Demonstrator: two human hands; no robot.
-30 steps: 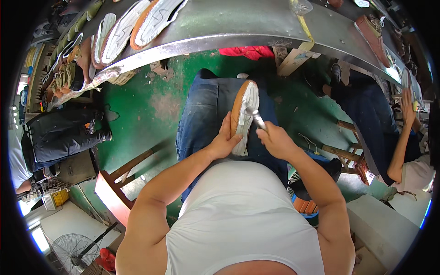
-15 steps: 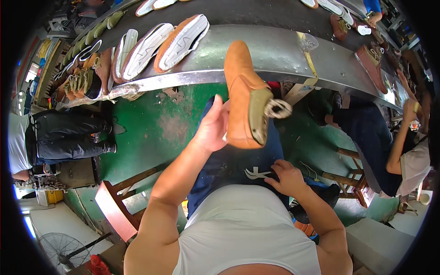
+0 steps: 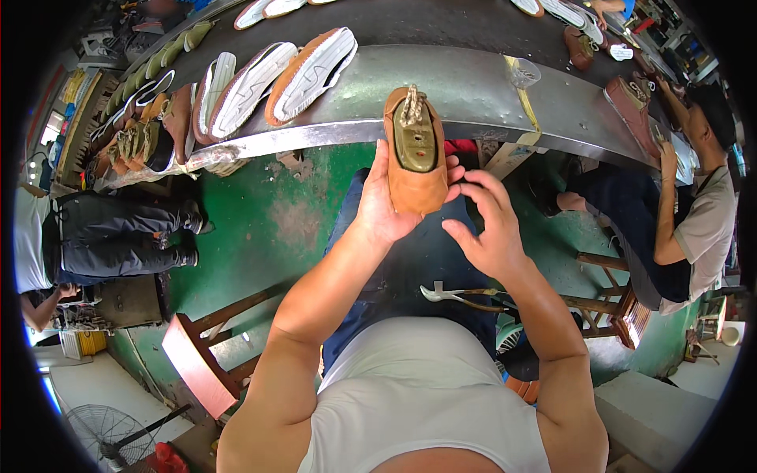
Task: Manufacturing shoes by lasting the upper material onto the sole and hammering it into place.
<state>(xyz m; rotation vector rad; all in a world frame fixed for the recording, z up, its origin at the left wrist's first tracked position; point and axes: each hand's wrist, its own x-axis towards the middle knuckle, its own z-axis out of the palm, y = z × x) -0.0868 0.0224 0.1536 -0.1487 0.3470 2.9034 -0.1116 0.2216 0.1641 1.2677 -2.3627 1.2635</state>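
Note:
In my left hand is a tan shoe, gripped from the left and below, with fingertips showing on its right side. An olive-green shoe last fills its opening, and a short rope loop is attached to the last's far end. My right hand is just right of the shoe, fingers spread and curved, holding nothing. A metal hand tool like a pair of pliers lies across my lap, its handles partly behind my right forearm.
Ahead runs a metal-edged bench with a dark belt. Several white-soled shoes lie sole-up on its left part, and a reddish-brown shoe stands at the right. A seated person works on the right; wooden stools flank me.
The shoe has turned so its opening with the last now faces me. My right hand has risen from the tool on my lap to beside the shoe.

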